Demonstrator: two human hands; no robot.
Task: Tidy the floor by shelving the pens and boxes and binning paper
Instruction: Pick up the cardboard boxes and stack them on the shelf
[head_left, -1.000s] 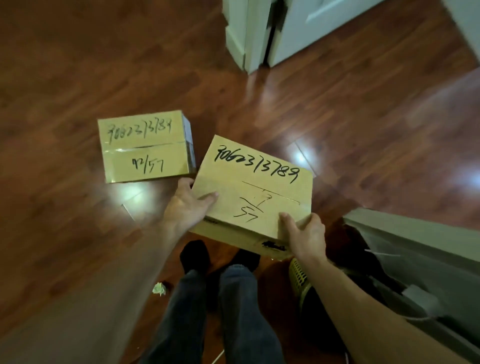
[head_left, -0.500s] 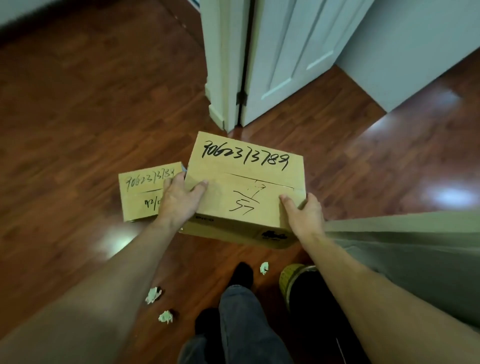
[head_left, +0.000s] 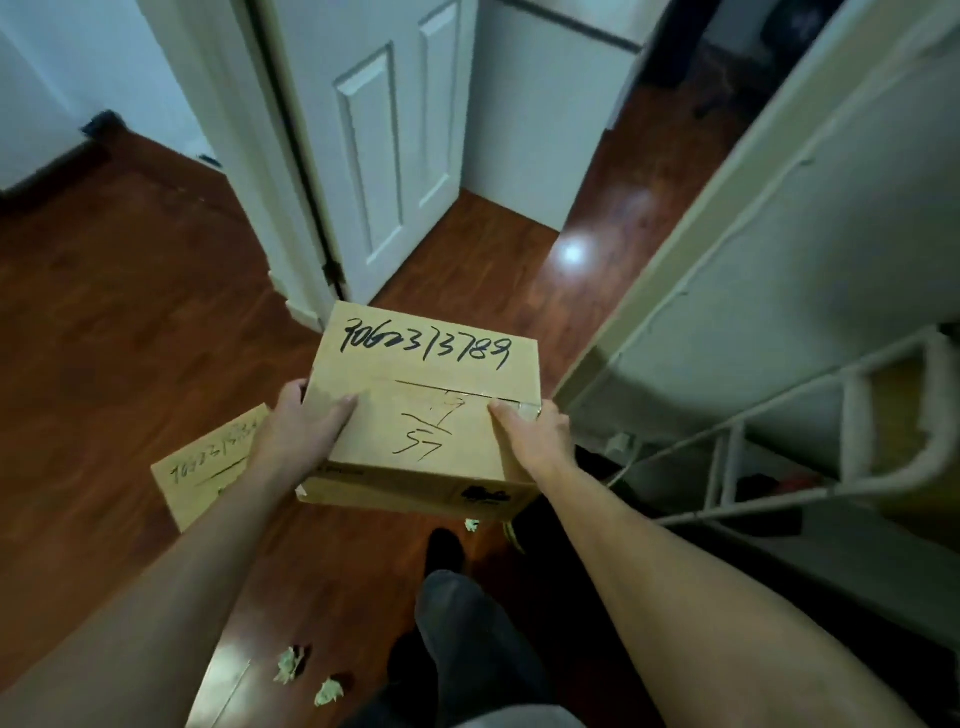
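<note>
Fingers of the left hand (head_left: 306, 428) and right hand (head_left: 530, 436) are clasping opposite sides of a brown cardboard box with black handwritten numbers (head_left: 426, 410), thumbs pressing its top, as the person is rising from the dark red wooden floor (head_left: 130, 312). A second before, the box was hanging low over the boards; now it is riding higher, with a white wire shelving rack (head_left: 779, 467) coming into view at three o'clock. A second, smaller numbered cardboard box (head_left: 208, 467) is lying at nine o'clock, crumpled paper scraps (head_left: 291, 667) at seven, all still awaiting clearing.
</note>
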